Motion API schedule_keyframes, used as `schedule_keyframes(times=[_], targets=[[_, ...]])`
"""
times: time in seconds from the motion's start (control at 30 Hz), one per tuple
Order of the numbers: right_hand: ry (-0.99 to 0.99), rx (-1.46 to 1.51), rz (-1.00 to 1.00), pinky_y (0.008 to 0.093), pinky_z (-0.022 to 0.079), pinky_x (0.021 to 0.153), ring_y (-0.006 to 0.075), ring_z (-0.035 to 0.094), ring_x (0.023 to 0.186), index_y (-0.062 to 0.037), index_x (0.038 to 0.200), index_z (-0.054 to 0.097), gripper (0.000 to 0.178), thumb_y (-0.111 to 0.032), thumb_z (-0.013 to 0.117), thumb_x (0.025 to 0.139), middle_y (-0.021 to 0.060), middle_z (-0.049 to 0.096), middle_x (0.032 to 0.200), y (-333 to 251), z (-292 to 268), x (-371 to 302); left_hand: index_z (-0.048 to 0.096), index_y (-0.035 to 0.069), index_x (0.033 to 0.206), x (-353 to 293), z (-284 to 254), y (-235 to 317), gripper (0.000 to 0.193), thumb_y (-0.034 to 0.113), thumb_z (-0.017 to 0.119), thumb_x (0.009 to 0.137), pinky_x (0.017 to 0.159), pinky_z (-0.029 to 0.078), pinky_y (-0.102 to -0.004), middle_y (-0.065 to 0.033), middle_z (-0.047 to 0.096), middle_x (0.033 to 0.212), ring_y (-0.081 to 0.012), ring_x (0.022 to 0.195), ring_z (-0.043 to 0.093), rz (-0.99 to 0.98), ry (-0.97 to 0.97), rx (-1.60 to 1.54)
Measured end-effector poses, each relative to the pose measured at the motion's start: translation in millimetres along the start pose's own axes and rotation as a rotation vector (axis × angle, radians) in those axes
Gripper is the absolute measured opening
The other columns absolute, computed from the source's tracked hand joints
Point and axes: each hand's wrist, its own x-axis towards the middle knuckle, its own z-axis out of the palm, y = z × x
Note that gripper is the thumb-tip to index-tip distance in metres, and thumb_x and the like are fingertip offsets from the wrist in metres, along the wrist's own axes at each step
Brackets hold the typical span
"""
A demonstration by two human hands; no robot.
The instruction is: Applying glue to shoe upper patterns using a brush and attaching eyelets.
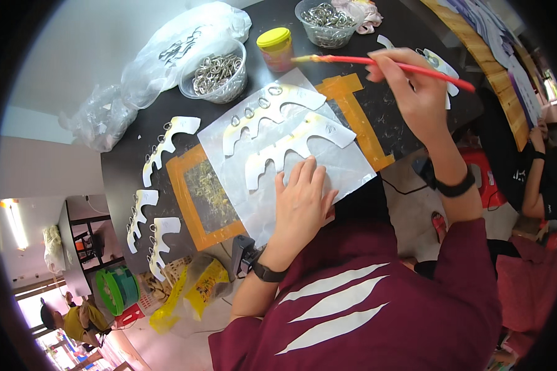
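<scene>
Broadly, a black table (275,15) takes up the upper middle of the view, and a crumpled clear plastic bag (167,52) lies along its far left edge. On the table, in front of the person, a clear plastic sheet (346,164) is set at a slant, with strips of orange tape (182,185) showing to its left and right.

The left hand (300,198) rests palm down over the sheet, its fingers extended and loosely parted, gripping nothing that can be seen; the fingertips lie by the lower edge of the nearer white cutout (297,139). The right hand (411,86) is raised over the table's right side, thumb and fingers closed around the handle of a red brush (353,60).

Two scalloped cutouts lie on the sheet, the farther white cutout (272,111) just above the nearer one, and both show yellowish marks along their upper edges. Three more white cutouts (170,143) lie at the table's left.

Beyond the sheet stand two clear tubs (232,94) of metal rings, with a yellow-lidded jar (278,57) between them. The brush's yellowish tip is just beside the jar; whether they touch cannot be told. Smallest are the loose rings (249,113), lined along the farther cutout's upper edge.
</scene>
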Motion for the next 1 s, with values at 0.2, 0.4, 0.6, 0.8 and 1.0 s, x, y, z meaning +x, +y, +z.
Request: schedule_keyframes(times=[0.2,0.4,0.6,0.8,1.0], targets=[[-0.037,-0.152,-0.145,0.0219,0.052,0.062,0.0151,0.07,0.07,-0.0022,0.101,0.067,0.017,-0.016,0.064,0.091,0.0096,0.07,0.081,32.7,35.4,42.5,0.056,0.005,0.116,-0.6,-0.1,-0.4,0.044,0.027,0.071,0.081,0.099,0.033,-0.0497,-0.0117,0.054,0.129,-0.0264,0.121,0.048,-0.009,-0.006,0.004],[-0.049,-0.236,-0.188,0.0254,0.049,0.055,0.0174,0.067,0.064,-0.0041,0.091,0.067,0.016,-0.019,0.062,0.091,0.0101,0.066,0.068,53.9,58.6,60.2,0.056,0.005,0.117,-0.1,0.4,-2.2,0.045,0.027,0.071,0.081,0.099,0.032,-0.0498,-0.0118,0.053,0.13,-0.0263,0.122,0.048,-0.009,-0.01,-0.008],[-0.058,-0.264,-0.228,0.0291,0.051,0.057,0.0205,0.067,0.062,-0.0042,0.091,0.068,0.017,-0.019,0.061,0.09,0.0122,0.066,0.068,56.4,65.4,70.4,0.056,0.004,0.117,-0.3,-0.7,-2.1,0.044,0.027,0.071,0.082,0.098,0.032,-0.0496,-0.0122,0.053,0.131,-0.0263,0.122,0.047,-0.008,-0.013,-0.014],[0.009,-0.152,-0.13,0.0259,0.054,0.061,0.0175,0.071,0.07,-0.0033,0.094,0.07,0.021,-0.022,0.063,0.091,0.009,0.071,0.075,51.8,57.0,63.8,0.056,0.005,0.117,0.0,-0.7,-2.4,0.044,0.027,0.07,0.082,0.098,0.032,-0.0502,-0.0122,0.052,0.131,-0.0263,0.123,0.047,-0.009,-0.018,-0.032],[0.073,-0.03,-0.043,0.0214,0.055,0.066,0.0125,0.069,0.07,0.0014,0.097,0.071,0.021,-0.018,0.065,0.092,0.0098,0.071,0.077,51.0,48.1,57.9,0.055,0.005,0.118,-1.1,0.8,-3.0,0.045,0.028,0.07,0.082,0.098,0.032,-0.0508,-0.012,0.052,0.132,-0.026,0.123,0.047,-0.01,-0.015,-0.018]])
